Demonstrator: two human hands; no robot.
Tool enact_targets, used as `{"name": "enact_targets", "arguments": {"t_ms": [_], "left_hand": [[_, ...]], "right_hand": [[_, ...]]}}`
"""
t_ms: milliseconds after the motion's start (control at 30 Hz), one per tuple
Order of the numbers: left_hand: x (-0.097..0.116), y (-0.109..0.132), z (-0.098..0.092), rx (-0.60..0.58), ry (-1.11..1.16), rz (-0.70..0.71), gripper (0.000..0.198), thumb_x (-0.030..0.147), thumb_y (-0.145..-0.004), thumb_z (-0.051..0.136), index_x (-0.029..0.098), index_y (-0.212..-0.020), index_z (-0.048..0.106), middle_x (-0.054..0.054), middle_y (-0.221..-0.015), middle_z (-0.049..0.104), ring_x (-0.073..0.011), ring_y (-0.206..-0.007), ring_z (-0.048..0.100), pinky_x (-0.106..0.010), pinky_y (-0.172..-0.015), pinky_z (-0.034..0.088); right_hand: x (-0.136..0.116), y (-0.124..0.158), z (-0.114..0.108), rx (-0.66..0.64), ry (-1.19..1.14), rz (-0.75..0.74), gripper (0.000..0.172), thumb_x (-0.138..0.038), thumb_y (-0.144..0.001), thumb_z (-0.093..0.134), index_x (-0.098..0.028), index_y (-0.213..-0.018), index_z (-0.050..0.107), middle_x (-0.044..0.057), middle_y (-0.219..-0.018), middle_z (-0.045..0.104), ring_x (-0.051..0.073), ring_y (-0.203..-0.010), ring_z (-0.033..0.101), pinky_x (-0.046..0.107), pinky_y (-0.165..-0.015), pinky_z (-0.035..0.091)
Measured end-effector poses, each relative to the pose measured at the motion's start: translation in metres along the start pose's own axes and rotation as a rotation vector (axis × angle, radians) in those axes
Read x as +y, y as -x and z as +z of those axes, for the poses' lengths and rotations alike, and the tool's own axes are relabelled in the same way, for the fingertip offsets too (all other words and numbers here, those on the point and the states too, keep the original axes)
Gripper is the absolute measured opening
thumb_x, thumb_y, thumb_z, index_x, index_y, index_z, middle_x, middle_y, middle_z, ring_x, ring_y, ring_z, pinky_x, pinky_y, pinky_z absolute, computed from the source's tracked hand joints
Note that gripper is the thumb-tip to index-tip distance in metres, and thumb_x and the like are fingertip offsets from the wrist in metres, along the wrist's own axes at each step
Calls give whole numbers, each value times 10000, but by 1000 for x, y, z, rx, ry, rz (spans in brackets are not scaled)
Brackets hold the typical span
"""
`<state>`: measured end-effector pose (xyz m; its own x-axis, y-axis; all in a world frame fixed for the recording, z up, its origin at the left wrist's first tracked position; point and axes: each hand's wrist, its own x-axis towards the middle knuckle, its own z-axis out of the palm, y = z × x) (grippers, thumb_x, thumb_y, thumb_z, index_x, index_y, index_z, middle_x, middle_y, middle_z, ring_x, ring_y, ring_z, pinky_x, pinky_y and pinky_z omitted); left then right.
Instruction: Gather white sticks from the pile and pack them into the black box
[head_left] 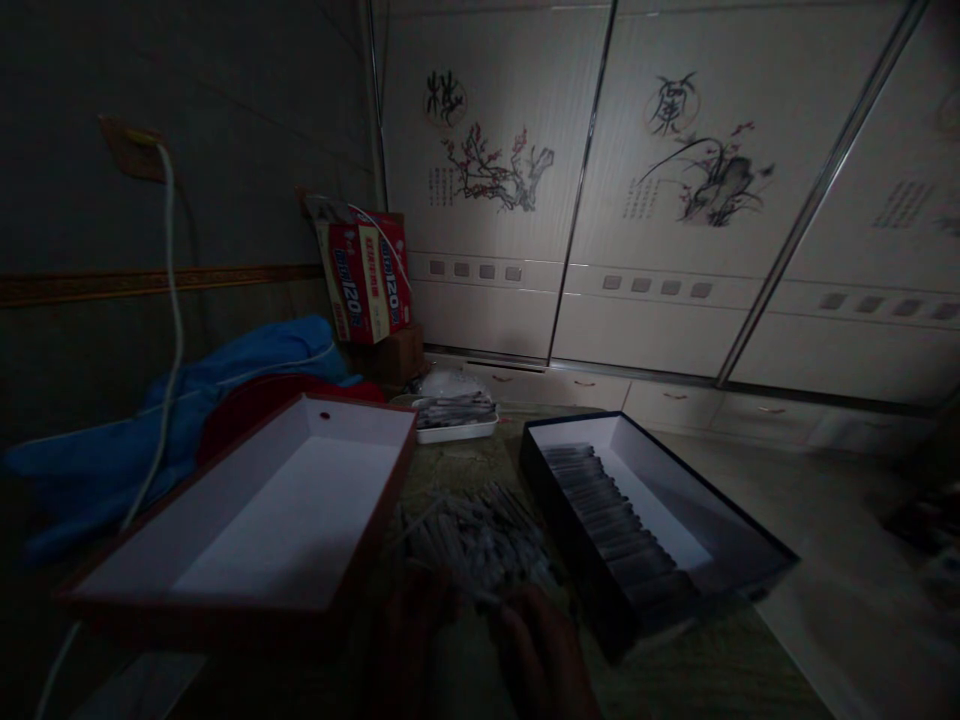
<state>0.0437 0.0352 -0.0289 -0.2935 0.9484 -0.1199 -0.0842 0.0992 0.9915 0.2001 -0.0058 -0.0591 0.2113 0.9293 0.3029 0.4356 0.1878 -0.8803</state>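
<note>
At the near edge of a pile of thin, pale grey sticks (480,535), my right hand (536,640) has its fingers pinched on a thin pale stick (487,597). My left hand (420,605) is very dark; its fingers look curled close to the stick's other end, and what they hold is not clear. To the right stands a dark-rimmed open box (720,500) with a row of dark, slender pieces (611,520) lying along its left side. A red-rimmed open box (262,510) on the left shows a bare white inside. Dimness and blur hide the sticks' exact kind.
Behind the pile sits a white tray (457,432) with more thin pieces and clear plastic. Blue cloth (247,365) and a white cable (172,270) lie at left. A red carton (367,280) stands before sliding wardrobe doors (487,310).
</note>
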Motion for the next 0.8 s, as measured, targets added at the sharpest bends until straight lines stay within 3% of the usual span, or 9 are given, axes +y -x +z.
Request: {"name": "enact_targets", "arguments": {"t_ms": [100,300,467,633,800], "left_hand": [[-1,-1,-1,-71,-4,-15,451,597,-569,728,165,-694,684,-37,-651,696,-230,-654,659,-328,-633,538],[9,2,1,-69,-14,-35,480,604,-524,733,158,-699,699,-43,-699,711,-225,-703,656,-298,-644,536],[5,-1,3,-64,9,-28,401,578,-523,727,195,-628,678,-21,-623,687,-212,-623,637,-303,-613,528],[-1,-2,3,-38,51,-55,423,575,-516,749,187,-668,675,-10,-647,684,-213,-655,650,-307,-621,531],[1,-2,0,-117,24,-17,428,601,-585,712,177,-607,658,-17,-594,663,-208,-614,626,-313,-611,519]], "right_hand": [[1,1,0,15,-10,11,385,-551,-863,497,-211,-911,672,50,-814,702,183,-746,641,236,-680,470],[-3,0,1,4,-17,23,469,-580,-901,381,-232,-725,640,24,-648,635,166,-608,582,238,-609,442],[-3,3,3,61,-52,60,421,-607,-845,484,-233,-912,663,42,-821,695,191,-774,630,256,-723,466],[2,4,5,62,13,51,491,-602,-901,361,-238,-795,673,41,-682,671,180,-645,611,266,-659,465],[5,6,7,69,-15,82,495,-647,-826,475,-220,-1006,647,75,-914,711,216,-819,649,285,-733,497]]}}
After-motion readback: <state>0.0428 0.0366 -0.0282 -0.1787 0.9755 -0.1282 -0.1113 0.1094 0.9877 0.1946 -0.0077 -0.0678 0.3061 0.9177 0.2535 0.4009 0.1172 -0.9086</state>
